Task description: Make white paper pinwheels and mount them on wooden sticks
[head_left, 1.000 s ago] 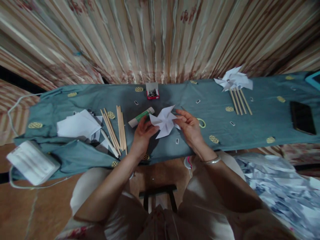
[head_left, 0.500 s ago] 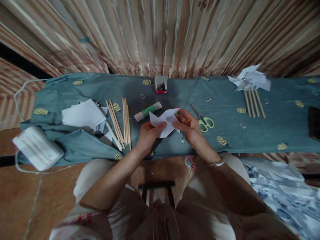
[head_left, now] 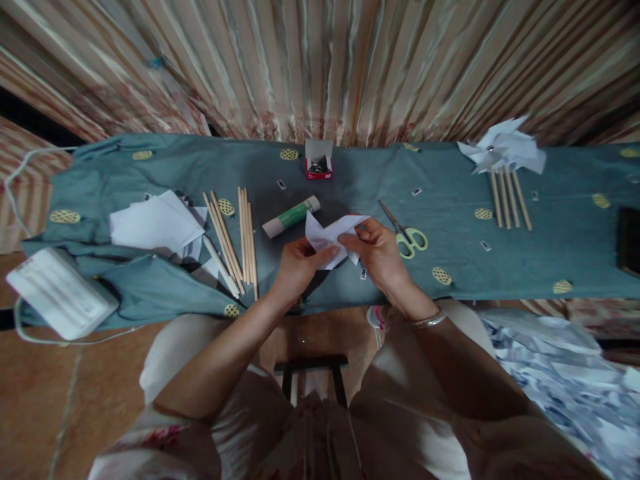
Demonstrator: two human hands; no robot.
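A folded white paper (head_left: 330,235) with pointed corners is held between both hands above the front half of the cloth. My left hand (head_left: 301,265) pinches its lower left part, thumb on top near the centre. From the right, my right hand (head_left: 381,256) grips the other side, its thumb pressed on the paper close to the middle. A green and white glue stick (head_left: 291,217) lies just beyond my left hand. Green-handled scissors (head_left: 407,233) rest right of my right hand. Behind the paper stands an open red box (head_left: 319,167) of small metal pieces.
Wooden sticks (head_left: 247,233) and a stack of white paper (head_left: 153,223) lie at left, beside a white device (head_left: 63,293) with a cord. Paper pinwheels on sticks (head_left: 507,150) lie at right. A dark object (head_left: 629,240) is at the right edge.
My right thumb has moved inward over the paper's centre, and the paper's corners look more folded in. The whole view has shifted slightly.
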